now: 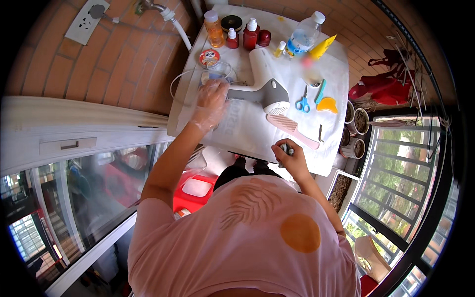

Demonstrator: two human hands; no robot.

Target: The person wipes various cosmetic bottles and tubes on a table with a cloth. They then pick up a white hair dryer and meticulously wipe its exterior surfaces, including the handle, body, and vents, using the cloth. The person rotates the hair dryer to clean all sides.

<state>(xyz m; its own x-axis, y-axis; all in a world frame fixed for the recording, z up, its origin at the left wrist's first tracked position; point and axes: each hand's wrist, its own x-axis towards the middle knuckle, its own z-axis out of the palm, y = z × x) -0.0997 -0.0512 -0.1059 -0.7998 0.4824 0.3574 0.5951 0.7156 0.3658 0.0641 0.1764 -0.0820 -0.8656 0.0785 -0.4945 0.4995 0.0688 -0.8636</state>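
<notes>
My left hand [213,101], seemingly in a clear plastic glove, is closed round the handle end of a white and grey hair dryer [267,84] at the table's left side. The dryer's perforated nozzle points toward me, and a pale cord loops beside the hand. At the near edge my right hand [292,157] is closed on a small grey-and-dark thing [285,148], mostly hidden by the fingers. Between the hands and to the right lies a pink comb [293,129]. Blue-handled scissors [303,102] and a yellow scraper-like piece [327,105] lie beyond it.
On the covered table [247,133], an orange bottle [213,29], red pump bottles [251,34], a clear water bottle [303,37] and a yellow tube [323,47] stand at the back. A brick wall, a red stool [193,198] and plant pots [358,121] surround it.
</notes>
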